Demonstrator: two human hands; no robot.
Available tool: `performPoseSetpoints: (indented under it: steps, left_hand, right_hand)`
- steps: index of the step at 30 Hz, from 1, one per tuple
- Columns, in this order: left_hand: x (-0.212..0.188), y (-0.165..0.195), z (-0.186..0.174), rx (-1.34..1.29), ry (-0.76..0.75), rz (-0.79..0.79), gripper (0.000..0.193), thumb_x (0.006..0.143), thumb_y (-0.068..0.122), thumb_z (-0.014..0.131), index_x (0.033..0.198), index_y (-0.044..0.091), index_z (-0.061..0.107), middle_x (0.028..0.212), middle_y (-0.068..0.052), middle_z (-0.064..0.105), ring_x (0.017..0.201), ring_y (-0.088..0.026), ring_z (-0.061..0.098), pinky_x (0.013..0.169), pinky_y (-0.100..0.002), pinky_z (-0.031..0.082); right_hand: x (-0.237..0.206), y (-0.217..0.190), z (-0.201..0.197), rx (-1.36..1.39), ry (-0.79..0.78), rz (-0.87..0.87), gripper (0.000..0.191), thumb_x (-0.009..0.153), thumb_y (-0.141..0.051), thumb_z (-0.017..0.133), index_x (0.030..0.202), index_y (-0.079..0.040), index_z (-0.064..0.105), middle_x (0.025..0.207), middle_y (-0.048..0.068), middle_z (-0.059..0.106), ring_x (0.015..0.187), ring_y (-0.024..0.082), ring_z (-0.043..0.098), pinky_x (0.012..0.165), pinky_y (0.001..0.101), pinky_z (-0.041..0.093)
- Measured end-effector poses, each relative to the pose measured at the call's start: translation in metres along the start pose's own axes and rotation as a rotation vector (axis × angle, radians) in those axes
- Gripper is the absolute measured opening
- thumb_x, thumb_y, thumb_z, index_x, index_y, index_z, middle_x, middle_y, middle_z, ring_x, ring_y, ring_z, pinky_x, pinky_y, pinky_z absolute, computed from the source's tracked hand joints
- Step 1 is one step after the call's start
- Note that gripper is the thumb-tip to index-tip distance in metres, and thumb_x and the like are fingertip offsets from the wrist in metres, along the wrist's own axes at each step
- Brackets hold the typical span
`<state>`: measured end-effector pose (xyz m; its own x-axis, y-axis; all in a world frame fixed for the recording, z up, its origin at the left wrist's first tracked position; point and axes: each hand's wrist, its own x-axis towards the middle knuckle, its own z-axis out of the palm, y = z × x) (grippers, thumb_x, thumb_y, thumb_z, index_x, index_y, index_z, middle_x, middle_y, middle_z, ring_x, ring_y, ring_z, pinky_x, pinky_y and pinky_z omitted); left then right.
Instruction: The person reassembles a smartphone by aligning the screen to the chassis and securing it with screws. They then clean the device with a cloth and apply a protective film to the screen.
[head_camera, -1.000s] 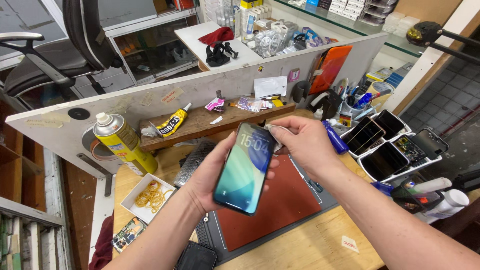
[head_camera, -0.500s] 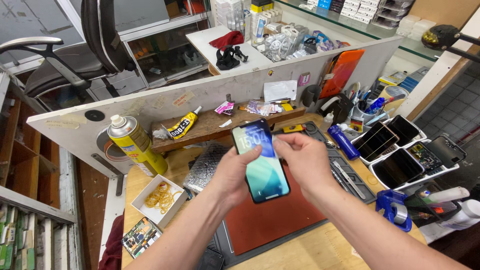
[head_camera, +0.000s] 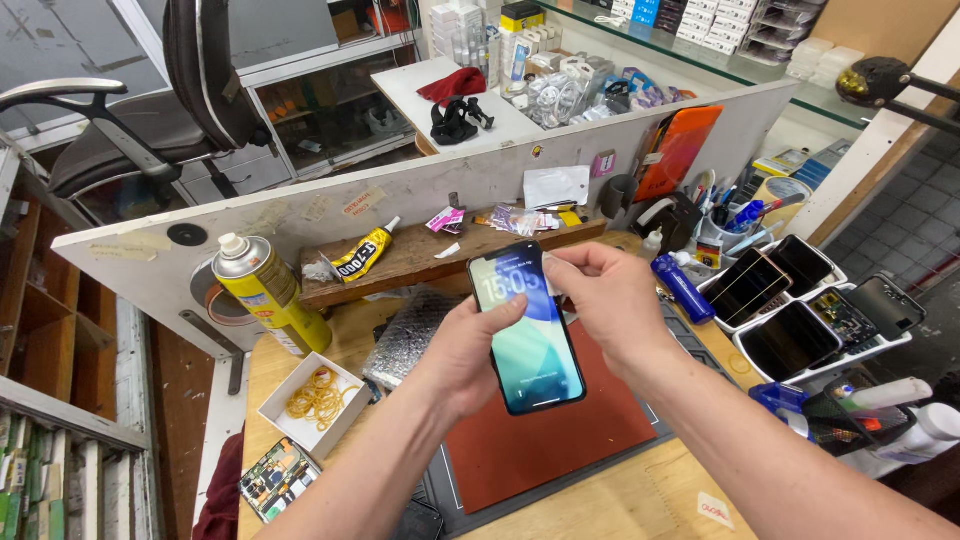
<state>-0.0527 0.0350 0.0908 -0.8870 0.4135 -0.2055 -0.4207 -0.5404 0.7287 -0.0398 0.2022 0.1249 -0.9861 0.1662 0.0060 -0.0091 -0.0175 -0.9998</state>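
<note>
Holding: a smartphone (head_camera: 528, 330) is being gripped above the counter (head_camera: 610, 500), screen lit and facing up, tilted a little to the left.
Left hand (head_camera: 470, 350): is grasping the phone from its left edge, thumb pressing across the upper screen.
Right hand (head_camera: 605, 300): is pinching the phone's top right corner, fingers curled over the edge.
Near left: a small circuit board (head_camera: 278, 478) is lying at the counter's near left edge, just nearer than a white box of rubber bands (head_camera: 315, 398).
Under the phone: a red work mat (head_camera: 560, 435) is lying on the counter below both hands.
Left, farther: a yellow spray can (head_camera: 270, 295) is standing upright beside a piece of bubble wrap (head_camera: 415, 330).
Right: white trays of phones (head_camera: 800, 310) are sitting well apart from the held phone; a blue bottle (head_camera: 683, 288) is lying between them and the right hand.
Far shelf: a yellow glue tube (head_camera: 362, 257) is lying on a wooden shelf (head_camera: 430, 262) against the white partition (head_camera: 400, 195).
Beyond: an office chair (head_camera: 150, 100) is standing far left behind the partition.
</note>
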Motion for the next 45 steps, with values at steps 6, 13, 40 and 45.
performPoseSetpoints:
  steps: [6, 13, 40, 45]
  left_hand:
    - [0.010, 0.024, -0.012, -0.099, 0.038, 0.071, 0.028, 0.095, 0.014, 0.064, 0.119, 0.000, 0.061, 0.111, -0.015, 0.072, 0.099, -0.028, 0.073, 0.091, -0.048, 0.060]
    - [0.007, -0.006, 0.000, -0.058, -0.004, -0.011, 0.028, 0.095, 0.011, 0.067, 0.121, 0.002, 0.062, 0.111, -0.013, 0.071, 0.097, -0.025, 0.072, 0.089, -0.045, 0.060]
    - [0.020, 0.005, 0.027, -0.614, 0.351, -0.248, 0.059, 0.095, 0.051, 0.035, 0.122, 0.006, 0.061, 0.118, -0.018, 0.070, 0.107, -0.034, 0.066, 0.096, -0.050, 0.052]
    - [0.011, 0.005, 0.031, -0.460, 0.410, -0.391, 0.060, 0.095, 0.056, 0.033, 0.122, 0.010, 0.061, 0.125, -0.013, 0.066, 0.115, -0.030, 0.061, 0.102, -0.054, 0.045]
  right_hand:
    - [-0.032, 0.003, 0.006, -0.068, -0.011, 0.093, 0.020, 0.088, -0.014, 0.072, 0.100, 0.002, 0.076, 0.083, 0.006, 0.077, 0.069, 0.011, 0.067, 0.061, 0.0266, 0.053]
    - [-0.001, -0.012, 0.006, -0.082, 0.055, -0.031, 0.018, 0.089, -0.014, 0.072, 0.098, 0.001, 0.075, 0.083, 0.004, 0.077, 0.070, 0.008, 0.068, 0.061, 0.0250, 0.054]
    - [-0.069, -0.021, 0.018, -0.780, 0.050, -0.969, 0.018, 0.081, -0.010, 0.077, 0.099, -0.008, 0.075, 0.098, 0.008, 0.077, 0.095, 0.028, 0.073, 0.083, 0.0394, 0.057]
    - [-0.064, -0.013, 0.011, -0.701, -0.018, -0.954, 0.020, 0.083, -0.007, 0.076, 0.102, -0.007, 0.075, 0.100, 0.007, 0.077, 0.097, 0.027, 0.073, 0.086, 0.0379, 0.056]
